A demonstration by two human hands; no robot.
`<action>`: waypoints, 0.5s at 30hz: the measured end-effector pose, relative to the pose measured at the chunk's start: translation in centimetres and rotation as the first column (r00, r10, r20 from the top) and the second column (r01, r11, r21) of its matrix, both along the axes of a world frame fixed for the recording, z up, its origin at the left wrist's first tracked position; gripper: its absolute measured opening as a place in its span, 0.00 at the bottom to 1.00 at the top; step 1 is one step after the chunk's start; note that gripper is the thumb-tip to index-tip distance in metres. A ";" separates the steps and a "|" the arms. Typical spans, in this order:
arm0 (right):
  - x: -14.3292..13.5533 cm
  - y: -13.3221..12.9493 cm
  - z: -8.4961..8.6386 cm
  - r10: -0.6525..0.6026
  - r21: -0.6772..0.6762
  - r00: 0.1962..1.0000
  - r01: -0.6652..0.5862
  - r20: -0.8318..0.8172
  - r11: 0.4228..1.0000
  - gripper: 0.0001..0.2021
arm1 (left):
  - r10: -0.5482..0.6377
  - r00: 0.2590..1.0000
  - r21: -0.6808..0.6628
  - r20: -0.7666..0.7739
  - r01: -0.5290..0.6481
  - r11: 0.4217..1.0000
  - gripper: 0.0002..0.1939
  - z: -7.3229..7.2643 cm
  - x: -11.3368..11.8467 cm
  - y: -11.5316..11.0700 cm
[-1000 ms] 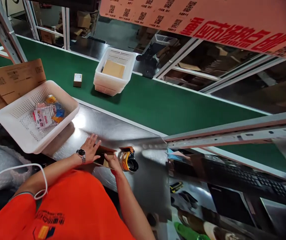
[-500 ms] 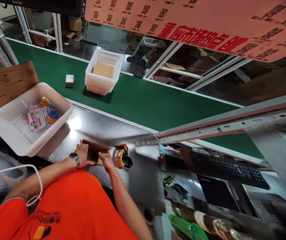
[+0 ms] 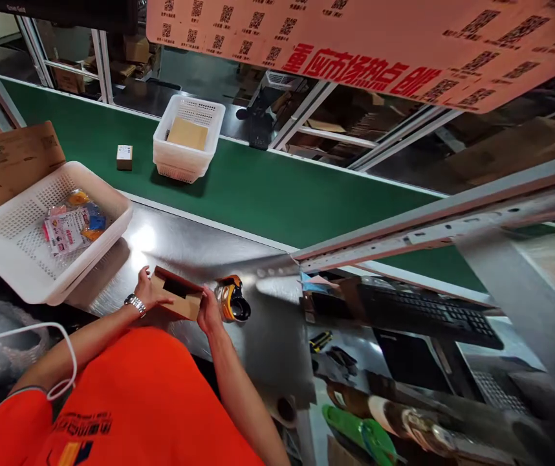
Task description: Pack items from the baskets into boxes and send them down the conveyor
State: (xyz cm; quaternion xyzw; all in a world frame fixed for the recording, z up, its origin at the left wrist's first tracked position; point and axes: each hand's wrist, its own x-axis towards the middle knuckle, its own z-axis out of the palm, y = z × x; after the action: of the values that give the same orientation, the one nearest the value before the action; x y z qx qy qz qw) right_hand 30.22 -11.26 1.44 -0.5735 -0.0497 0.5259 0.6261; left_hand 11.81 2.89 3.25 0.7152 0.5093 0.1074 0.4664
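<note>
A small open cardboard box (image 3: 185,305) is held between my two hands over the metal table, its dark inside showing. My left hand (image 3: 147,292), with a watch at the wrist, is at the box's left end, fingers apart and the thumb along its near side. At the right end, my right hand (image 3: 209,312) grips the box. Just right of that hand, a roll of tape in an orange and black holder (image 3: 233,301) rests on the metal table (image 3: 272,330).
A white basket (image 3: 20,275) with bagged colourful items stands at left beside flat cardboard (image 3: 10,165). Stacked white baskets (image 3: 187,158) and a small box (image 3: 124,158) sit on the green belt (image 3: 277,200). At right are a metal frame bar (image 3: 403,223) and a keyboard (image 3: 427,314).
The box has been tilted and turned so its near side and opening show more. My left fingers have spread away from its left end. The view has shifted slightly.
</note>
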 end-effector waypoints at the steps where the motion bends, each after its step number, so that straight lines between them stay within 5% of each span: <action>1: -0.2 -0.2 -0.3 -0.025 -0.007 1.000 0.025 0.019 1.000 0.32 | 0.023 0.999 -0.025 0.045 -0.022 0.999 0.66 -0.3 -0.1 -0.1; 8: 1.1 -3.1 -2.6 0.074 -0.108 0.960 -0.046 0.270 0.993 0.38 | 0.000 0.996 -0.162 0.088 0.015 0.987 0.37 0.1 0.0 0.8; 12: 4.7 -5.4 -3.2 0.001 -0.258 0.699 0.262 0.715 0.930 0.39 | -0.071 0.997 -0.125 0.037 0.075 0.989 0.34 0.4 0.5 1.4; 15: 6.9 -6.3 -3.8 0.111 -0.366 0.608 0.314 0.786 0.876 0.47 | -0.149 0.988 -0.091 0.030 0.151 0.984 0.31 0.3 0.8 2.0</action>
State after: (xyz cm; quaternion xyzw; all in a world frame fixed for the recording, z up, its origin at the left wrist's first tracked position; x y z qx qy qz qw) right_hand 37.10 -17.60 -2.37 -0.8804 -0.1567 0.1778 0.4108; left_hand 12.61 4.90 3.57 0.7278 0.4529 0.0566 0.5118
